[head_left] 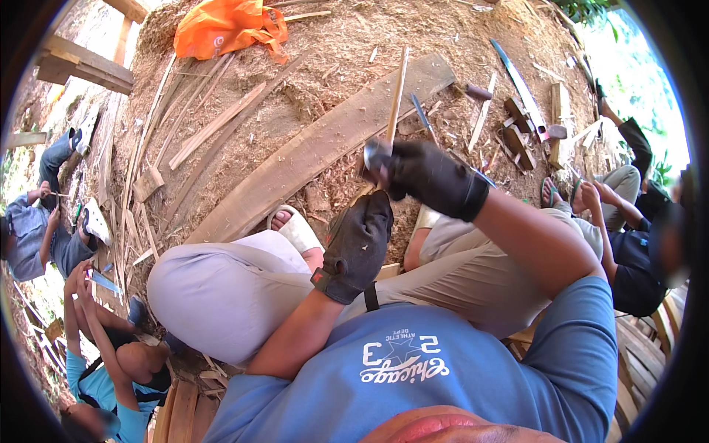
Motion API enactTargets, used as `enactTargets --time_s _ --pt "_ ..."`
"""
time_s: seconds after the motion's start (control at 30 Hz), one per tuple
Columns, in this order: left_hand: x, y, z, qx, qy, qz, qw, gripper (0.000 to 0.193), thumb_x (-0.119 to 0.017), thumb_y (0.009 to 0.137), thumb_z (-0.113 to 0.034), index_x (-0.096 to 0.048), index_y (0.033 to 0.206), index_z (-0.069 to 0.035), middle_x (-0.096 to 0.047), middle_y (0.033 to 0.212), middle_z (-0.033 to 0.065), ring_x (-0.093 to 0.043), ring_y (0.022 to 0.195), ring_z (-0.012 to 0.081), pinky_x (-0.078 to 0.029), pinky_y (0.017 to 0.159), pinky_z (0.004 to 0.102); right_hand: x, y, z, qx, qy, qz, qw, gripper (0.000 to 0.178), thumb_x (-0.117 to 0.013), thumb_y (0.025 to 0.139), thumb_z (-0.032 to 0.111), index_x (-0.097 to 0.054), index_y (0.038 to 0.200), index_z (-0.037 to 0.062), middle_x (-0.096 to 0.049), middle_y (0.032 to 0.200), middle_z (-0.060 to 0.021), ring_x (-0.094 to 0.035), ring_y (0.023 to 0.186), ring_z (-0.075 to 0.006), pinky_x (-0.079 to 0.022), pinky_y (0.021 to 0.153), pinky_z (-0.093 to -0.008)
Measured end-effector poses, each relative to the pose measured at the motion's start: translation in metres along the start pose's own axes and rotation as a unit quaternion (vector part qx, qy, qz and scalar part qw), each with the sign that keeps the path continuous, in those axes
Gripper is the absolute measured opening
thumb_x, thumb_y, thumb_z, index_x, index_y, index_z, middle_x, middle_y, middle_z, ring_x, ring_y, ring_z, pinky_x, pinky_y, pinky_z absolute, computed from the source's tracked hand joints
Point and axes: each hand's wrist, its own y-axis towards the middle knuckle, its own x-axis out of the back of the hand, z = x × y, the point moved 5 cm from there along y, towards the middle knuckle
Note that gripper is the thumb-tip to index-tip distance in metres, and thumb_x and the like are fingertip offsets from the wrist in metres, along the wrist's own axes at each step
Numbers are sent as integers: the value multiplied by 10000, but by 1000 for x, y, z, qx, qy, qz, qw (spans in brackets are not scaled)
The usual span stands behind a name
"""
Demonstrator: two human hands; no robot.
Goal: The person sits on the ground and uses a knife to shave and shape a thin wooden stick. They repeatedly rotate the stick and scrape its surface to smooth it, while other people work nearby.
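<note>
A thin pale wooden strip [399, 92] stands up and away from me between my hands. My right hand [436, 179], in a dark glove, is closed round the strip's lower part. At its fingertips is a small grey, shiny piece [377, 155] pressed against the wood; its kind I cannot make out. Just below and to the left, my left hand [358, 240], also in a dark glove, is closed at the strip's lower end, which its fingers mostly hide. Both hands are over the gap between my bent knees.
A long plank [317, 151] lies on the shaving-covered ground ahead. To the right are a saw [519, 81], wooden planes [517, 148] and a mallet [478, 92]. An orange bag [229, 29] lies at the far left. Other people sit left [37, 229] and right [628, 251].
</note>
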Motion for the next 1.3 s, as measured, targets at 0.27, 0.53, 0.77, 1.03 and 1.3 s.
enactTargets --time_s 0.27,0.53,0.77,1.03,1.3 --pt "0 -1 -7 -56 16 16 998 254 -450 1073 -180 -619 948 -36 -626 742 133 -609 652 316 -472 644 447 65 5 42 3 150 -68 986 190 -621 1017 154 -664 1063 -25 -673 948 -77 -613 762 -128 -515 658 -288" --pt "4 -1 4 -34 66 -24 997 233 -474 1063 -168 -649 1023 -19 -628 747 119 -610 670 262 -478 642 412 -20 -19 10 -151 146 -28 977 279 -581 957 48 -666 1192 -77 -694 988 -67 -607 773 -100 -502 688 -275" --pt "-7 -3 12 -5 19 19 1000 288 -482 1089 -222 -652 1016 -1 -638 773 104 -607 678 201 -486 643 384 86 18 -11 24 138 -72 988 181 -575 986 98 -653 1088 -30 -609 812 -53 -616 744 -172 -522 724 -348" --pt "-4 -5 11 -10 15 43 999 251 -482 1078 -203 -637 1010 -17 -660 814 125 -643 702 260 -494 653 414 76 -1 30 109 32 -116 987 88 -618 987 100 -660 991 23 -613 770 -56 -637 745 -180 -540 699 -360" --pt "2 -4 -7 -30 69 22 997 222 -480 1061 -165 -653 1047 -26 -681 809 148 -679 717 327 -503 653 454 44 -14 15 -13 88 -93 992 126 -609 939 80 -668 1026 9 -634 817 -53 -551 673 -127 -470 626 -294"
